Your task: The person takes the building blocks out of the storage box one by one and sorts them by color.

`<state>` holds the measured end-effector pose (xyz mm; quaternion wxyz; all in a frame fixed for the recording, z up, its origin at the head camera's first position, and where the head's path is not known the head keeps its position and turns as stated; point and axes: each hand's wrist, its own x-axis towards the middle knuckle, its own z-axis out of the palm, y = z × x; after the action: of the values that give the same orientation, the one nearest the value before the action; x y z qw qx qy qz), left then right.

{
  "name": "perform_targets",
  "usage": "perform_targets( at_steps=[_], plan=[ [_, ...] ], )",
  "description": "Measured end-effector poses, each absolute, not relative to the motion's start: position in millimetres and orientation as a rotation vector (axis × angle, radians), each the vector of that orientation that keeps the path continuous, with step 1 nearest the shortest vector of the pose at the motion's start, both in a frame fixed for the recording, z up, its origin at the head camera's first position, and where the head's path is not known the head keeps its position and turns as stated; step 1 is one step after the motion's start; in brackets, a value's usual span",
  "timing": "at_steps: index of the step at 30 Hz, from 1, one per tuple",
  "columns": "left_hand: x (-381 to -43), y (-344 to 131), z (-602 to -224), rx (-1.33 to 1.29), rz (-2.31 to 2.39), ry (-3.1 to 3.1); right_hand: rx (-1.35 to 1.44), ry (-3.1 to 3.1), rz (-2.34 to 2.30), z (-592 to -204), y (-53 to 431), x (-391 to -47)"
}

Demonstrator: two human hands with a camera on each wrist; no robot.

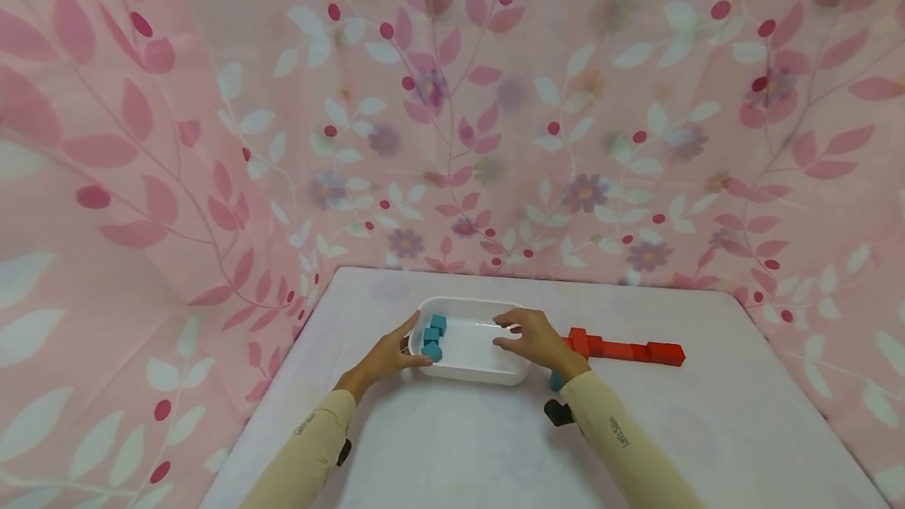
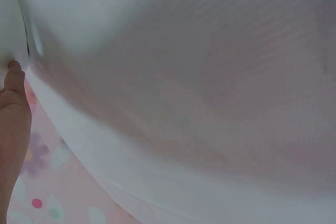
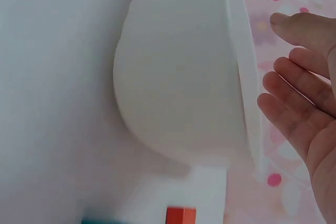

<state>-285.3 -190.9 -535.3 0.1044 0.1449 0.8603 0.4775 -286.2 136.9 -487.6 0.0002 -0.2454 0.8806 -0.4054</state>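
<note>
A white rectangular tray (image 1: 470, 374) stands on the table, with three teal blocks (image 1: 432, 335) grouped at its left end. My left hand (image 1: 385, 356) grips that end, its thumb along the near rim and its fingers at the outer left wall. Only part of the left hand (image 2: 13, 103) shows at the edge of the left wrist view. Over the right end of the tray is my right hand (image 1: 533, 336), fingers loosely bent and nothing between them. The right wrist view shows that hand's fingers (image 3: 286, 108) spread beside the tray's rim.
Red blocks (image 1: 622, 350) lie in a row right of the tray, partly behind the right wrist. A teal block (image 1: 557, 380) sits near the right forearm. Floral cloth (image 1: 452, 140) hangs behind and at both sides of the white-covered table (image 1: 467, 446).
</note>
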Motion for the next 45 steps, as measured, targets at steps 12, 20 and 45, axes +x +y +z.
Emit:
perform_targets(
  at_steps=[12,20,45],
  plan=[
    [-285.4,-188.8,-537.7,0.362,1.403,2.540,-0.754,2.671,-1.230,-507.0,84.7,-322.0],
    [-289.6,-189.0,-541.3,0.409,1.406,2.530,-0.843,2.700,-1.236,-518.4,62.4,-337.0],
    [-285.6,-192.1,-539.8,0.491,1.432,2.544,-0.796,2.752,-1.253,-544.8,30.3,-347.8]
  ],
)
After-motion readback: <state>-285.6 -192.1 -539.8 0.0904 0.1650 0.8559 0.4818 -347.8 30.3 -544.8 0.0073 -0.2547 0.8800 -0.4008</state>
